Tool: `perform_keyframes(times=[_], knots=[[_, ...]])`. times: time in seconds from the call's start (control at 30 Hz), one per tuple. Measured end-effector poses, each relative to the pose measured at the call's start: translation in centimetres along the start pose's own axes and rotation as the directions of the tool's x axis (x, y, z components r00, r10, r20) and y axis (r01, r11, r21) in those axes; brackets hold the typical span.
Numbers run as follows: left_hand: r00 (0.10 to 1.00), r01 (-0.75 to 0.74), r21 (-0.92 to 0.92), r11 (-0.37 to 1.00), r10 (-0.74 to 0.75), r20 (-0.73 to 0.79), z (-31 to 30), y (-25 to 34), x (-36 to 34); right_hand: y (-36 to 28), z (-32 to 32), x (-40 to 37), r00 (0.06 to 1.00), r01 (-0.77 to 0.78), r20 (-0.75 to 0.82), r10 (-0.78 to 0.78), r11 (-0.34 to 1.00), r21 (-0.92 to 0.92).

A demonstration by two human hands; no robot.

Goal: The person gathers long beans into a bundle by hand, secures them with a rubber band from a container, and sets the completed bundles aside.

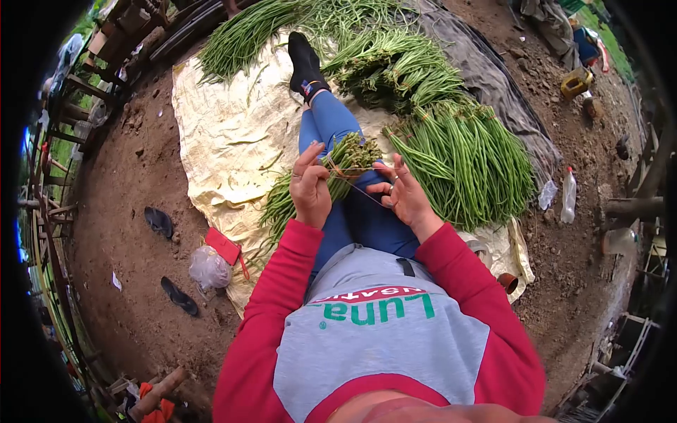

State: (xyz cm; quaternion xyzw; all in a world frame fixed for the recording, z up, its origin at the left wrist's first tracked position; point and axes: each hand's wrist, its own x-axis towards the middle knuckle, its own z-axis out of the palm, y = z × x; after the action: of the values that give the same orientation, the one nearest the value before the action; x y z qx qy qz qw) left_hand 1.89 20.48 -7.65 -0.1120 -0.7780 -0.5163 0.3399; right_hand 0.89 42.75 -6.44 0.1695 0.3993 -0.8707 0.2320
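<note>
A bundle of green long beans [281, 202] lies across my lap, its stem ends gathered between my hands. My left hand [311, 189] is beside the stem ends, fingers bent and pinching a thin rubber band [360, 189]. Opposite it, my right hand [405, 194] has its fingers partly spread, with the band hooked on them and stretched across to the left hand. The band's strands run close to the stem ends.
Piles of long beans [476, 162] lie right of my legs and farther forward on a pale sheet [218, 141]. Left are a red pouch [223, 245], a plastic bag [209, 268] and sandals [179, 296]. A clear bottle [568, 196] stands on the dirt at right.
</note>
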Motion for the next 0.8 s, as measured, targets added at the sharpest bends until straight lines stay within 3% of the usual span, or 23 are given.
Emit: perform_keyframes(times=[0.07, 0.13, 0.2, 0.23, 0.27, 0.33, 0.37, 0.4, 0.43, 0.47, 0.5, 0.53, 0.6, 0.63, 0.67, 0.7, 0.77, 0.8], knots=[[0.985, -0.147, 0.115, 0.983, 0.135, 0.104, -1.1, 0.7, 0.1, -0.5, -0.2, 2.9, 0.969, -0.103, 0.216, 0.121, 0.990, -0.092], [0.991, -0.133, 0.107, 0.985, 0.128, 0.049, -1.1, 2.1, 0.9, -1.2, 1.2, 4.5, 0.951, -0.075, 0.286, 0.114, 0.987, -0.143], [0.995, 0.102, 0.179, 0.979, -0.101, -0.012, -2.1, 4.2, 2.0, -1.2, 2.4, 6.2, 0.906, -0.026, 0.396, 0.149, 0.954, -0.299], [0.994, 0.087, 0.223, 0.971, -0.068, -0.090, -2.0, 4.5, 2.8, -2.2, 4.4, 5.5, 0.931, -0.118, 0.299, 0.209, 0.948, -0.295], [0.994, 0.091, 0.235, 0.968, -0.073, -0.084, -2.7, 4.5, 3.4, -1.6, 5.0, 6.0, 0.928, -0.129, 0.302, 0.217, 0.949, -0.288], [0.932, 0.333, 0.250, 0.909, -0.358, 0.061, -4.2, 4.0, 3.9, -0.6, 5.4, 7.2, 0.867, -0.356, 0.324, 0.379, 0.925, -0.131], [0.813, 0.581, -0.018, 0.814, -0.579, 0.067, -4.5, 2.1, 3.1, 2.3, 4.3, 9.3, 0.795, -0.504, 0.420, 0.438, 0.862, 0.054], [0.809, 0.586, -0.017, 0.810, -0.584, 0.065, -5.0, 0.2, 2.0, 4.6, 3.8, 9.9, 0.755, -0.575, 0.468, 0.458, 0.807, 0.137], [0.711, 0.696, -0.262, 0.669, -0.692, 0.121, -5.8, -1.8, 1.0, 7.0, 3.2, 10.4, 0.713, -0.643, 0.514, 0.477, 0.736, 0.209], [0.609, 0.745, -0.479, 0.464, -0.765, 0.208, -6.6, -3.3, 0.1, 7.9, 3.1, 9.5, 0.739, -0.620, 0.463, 0.490, 0.764, 0.180], [0.625, 0.734, -0.488, 0.472, -0.751, 0.213, -7.3, -4.0, -1.0, 8.4, 4.1, 8.5, 0.817, -0.545, 0.324, 0.478, 0.822, 0.162], [0.627, 0.731, -0.490, 0.475, -0.751, 0.208, -7.8, -2.6, -1.2, 7.3, 5.3, 7.4, 0.815, -0.547, 0.326, 0.479, 0.822, 0.158], [0.670, 0.648, -0.701, 0.296, -0.660, 0.341, -8.7, 1.4, -1.5, 5.1, 7.5, 5.4, 0.858, -0.512, 0.236, 0.456, 0.795, 0.325], [0.797, 0.604, -0.265, 0.752, -0.567, 0.207, -8.6, 2.1, -2.9, 5.5, 6.7, 6.2, 0.845, -0.533, 0.219, 0.487, 0.794, 0.292], [0.801, 0.598, -0.266, 0.756, -0.564, 0.201, -8.4, 2.9, -4.2, 6.4, 6.1, 6.6, 0.845, -0.534, 0.224, 0.486, 0.796, 0.286], [0.911, 0.360, 0.266, 0.894, -0.399, 0.108, -7.5, 4.6, -4.5, 7.3, 5.6, 7.0, 0.829, -0.512, 0.365, 0.423, 0.838, 0.191], [0.968, 0.231, 0.527, 0.818, -0.246, -0.043, -6.5, 3.6, -4.9, 5.8, 9.3, 3.9, 0.785, -0.382, 0.533, 0.315, 0.924, 0.017], [0.979, 0.202, 0.648, 0.734, -0.165, -0.118, -6.0, 3.1, -5.1, 6.3, 10.0, 3.4, 0.768, -0.391, 0.551, 0.328, 0.920, -0.003]])
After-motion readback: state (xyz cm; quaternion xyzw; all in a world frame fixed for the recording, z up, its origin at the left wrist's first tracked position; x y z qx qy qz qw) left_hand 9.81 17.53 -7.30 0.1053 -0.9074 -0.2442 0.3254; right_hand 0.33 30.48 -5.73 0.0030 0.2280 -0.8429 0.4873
